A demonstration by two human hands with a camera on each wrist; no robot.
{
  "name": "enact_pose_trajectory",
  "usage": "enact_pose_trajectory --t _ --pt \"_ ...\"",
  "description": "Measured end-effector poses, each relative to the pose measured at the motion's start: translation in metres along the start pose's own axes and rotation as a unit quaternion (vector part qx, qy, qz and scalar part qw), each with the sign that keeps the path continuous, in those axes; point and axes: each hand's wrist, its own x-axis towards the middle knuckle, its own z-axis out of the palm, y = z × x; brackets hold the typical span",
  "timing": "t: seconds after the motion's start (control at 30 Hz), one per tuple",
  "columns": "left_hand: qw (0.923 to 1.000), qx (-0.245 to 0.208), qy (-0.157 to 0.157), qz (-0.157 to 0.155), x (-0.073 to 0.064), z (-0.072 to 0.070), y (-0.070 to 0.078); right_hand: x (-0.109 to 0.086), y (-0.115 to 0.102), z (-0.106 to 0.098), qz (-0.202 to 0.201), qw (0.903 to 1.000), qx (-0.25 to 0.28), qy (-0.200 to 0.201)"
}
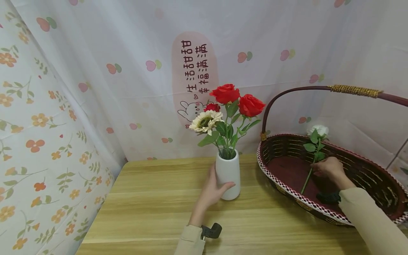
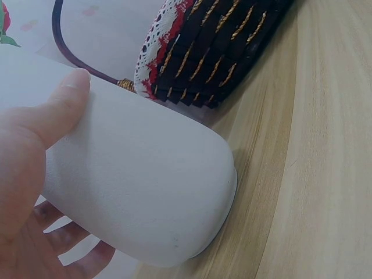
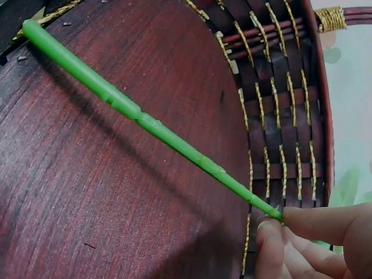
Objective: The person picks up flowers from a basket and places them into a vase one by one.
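Note:
A white vase (image 1: 228,175) stands upright on the wooden table, and my left hand (image 1: 211,187) grips its side, thumb across the front in the left wrist view. In the vase are red roses (image 1: 225,94) and a cream daisy-like flower (image 1: 205,121) with green leaves. Over the basket (image 1: 287,164), my right hand (image 1: 328,168) pinches the green stem (image 3: 174,139) of a white rose (image 1: 319,130) between thumb and fingers. The bloom points up and away at the basket's far rim; the stem's lower end reaches down inside the basket.
The wicker basket's tall handle (image 1: 355,90) arches above it on the right. Behind the wooden table (image 1: 153,198) hangs a white printed curtain (image 1: 134,78); a flowered curtain (image 1: 47,141) borders the left side. Black wrist straps (image 1: 211,231) sit on both arms.

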Motion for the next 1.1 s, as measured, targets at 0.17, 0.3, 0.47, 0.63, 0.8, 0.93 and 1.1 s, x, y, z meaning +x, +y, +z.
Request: enact_pose_trajectory --t 0.17,0.3,0.47,0.63,0.8,0.93,1.1 --pt "1.0 0.002 0.001 0.003 0.0 0.001 -0.001 -0.001 -0.001 -0.001 0.01 0.9999 0.011 0.001" --pt "1.0 0.001 0.002 0.003 0.0 0.001 -0.001 -0.004 -0.005 -0.002 0.015 0.9998 -0.001 0.011" --pt "1.0 -0.001 0.002 0.0 0.001 0.001 -0.002 -0.007 -0.011 -0.004 0.021 0.9994 -0.003 0.027" --pt "1.0 -0.001 0.004 -0.001 0.001 0.001 -0.001 -0.009 -0.018 -0.004 0.004 0.9993 0.024 0.03" --pt "1.0 0.002 0.005 0.0 0.001 0.001 -0.002 -0.009 -0.026 -0.002 -0.033 0.9951 0.083 0.044" --pt "1.0 0.005 0.005 -0.003 0.001 0.001 -0.003 -0.009 -0.033 -0.001 -0.076 0.9872 0.124 0.066" --pt "1.0 0.001 0.007 0.002 0.002 0.002 -0.004 -0.013 -0.042 0.0 -0.1 0.9809 0.133 0.101"
